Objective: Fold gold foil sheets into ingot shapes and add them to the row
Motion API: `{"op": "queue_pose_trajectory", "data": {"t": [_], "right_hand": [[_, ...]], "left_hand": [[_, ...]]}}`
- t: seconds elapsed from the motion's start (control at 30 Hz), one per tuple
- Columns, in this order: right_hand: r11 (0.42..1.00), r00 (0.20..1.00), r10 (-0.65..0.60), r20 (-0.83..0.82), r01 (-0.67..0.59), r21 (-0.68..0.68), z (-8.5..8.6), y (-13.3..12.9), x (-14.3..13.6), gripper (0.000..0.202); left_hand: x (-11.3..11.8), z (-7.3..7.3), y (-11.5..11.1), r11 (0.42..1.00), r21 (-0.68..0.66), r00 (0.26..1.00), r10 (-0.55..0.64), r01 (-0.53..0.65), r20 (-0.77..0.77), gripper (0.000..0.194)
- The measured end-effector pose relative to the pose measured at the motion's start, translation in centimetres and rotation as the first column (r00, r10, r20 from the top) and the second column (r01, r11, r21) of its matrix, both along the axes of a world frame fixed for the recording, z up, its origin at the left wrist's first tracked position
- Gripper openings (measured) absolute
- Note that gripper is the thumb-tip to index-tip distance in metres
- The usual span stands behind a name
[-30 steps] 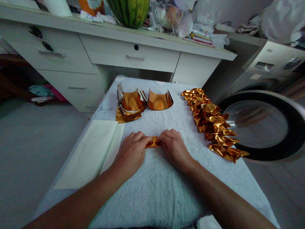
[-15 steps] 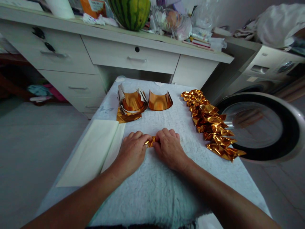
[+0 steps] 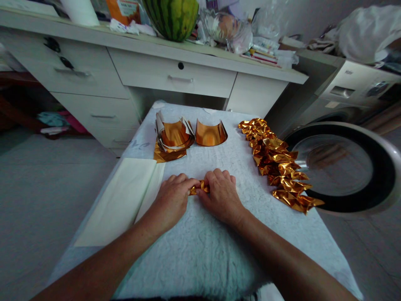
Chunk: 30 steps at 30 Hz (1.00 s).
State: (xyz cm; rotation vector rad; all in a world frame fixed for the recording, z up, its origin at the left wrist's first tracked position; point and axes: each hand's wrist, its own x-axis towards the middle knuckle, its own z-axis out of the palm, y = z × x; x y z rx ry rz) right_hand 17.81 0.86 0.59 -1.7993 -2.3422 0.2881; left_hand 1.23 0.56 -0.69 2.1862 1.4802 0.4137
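Between my two hands lies a small piece of gold foil paper, low over the cloth-covered table. My left hand pinches its left end, thumb stretched along it. On its right end, my right hand is closed with fingers bent over. Much of the foil is hidden under the fingers. Beyond my hands stand a stack of curled gold foil sheets and a separate curled sheet. Along the right side runs a row of folded gold foil pieces. Pale paper sheets lie by my left forearm.
A white desk with drawers stands behind the table, bearing a watermelon and plastic-wrapped items. At right, the round door of a washing machine hangs open close to the table's edge.
My thumbs have shifted on the foil piece, and it looks more crumpled between them. My right thumb has moved slightly left. The other foil and paper stay in place.
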Motion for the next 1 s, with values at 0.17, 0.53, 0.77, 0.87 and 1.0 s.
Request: {"op": "queue_pose_trajectory", "data": {"t": [0.17,0.53,0.77,0.87,1.0], "right_hand": [[1.0,0.999,-0.01,-0.045,0.01,0.0,0.0,-0.1,1.0,0.02],[0.999,0.998,-0.052,-0.043,0.051,-0.014,-0.5,0.5,3.9,0.025],[0.991,0.998,-0.034,-0.062,0.025,-0.13,0.5,0.9,4.9,0.021],[0.987,0.997,-0.022,-0.069,0.011,-0.161,0.8,1.1,5.2,0.021],[0.984,0.996,0.002,-0.091,-0.018,-0.18,0.7,1.4,5.6,0.019]], "left_hand": [[-0.1,-0.1,0.1,1.0,0.018,1.0,-0.012,0.012,-0.019,0.042],[-0.2,-0.2,-0.1,0.998,0.059,0.999,-0.033,0.034,-0.02,0.044],[-0.4,-0.4,-0.1,0.995,0.087,0.999,-0.039,0.041,-0.021,0.046],[-0.3,-0.4,-0.1,0.995,0.091,0.999,-0.044,0.046,-0.019,0.045],[-0.3,-0.5,-0.1,0.995,0.088,0.999,-0.041,0.042,-0.017,0.042]]}}
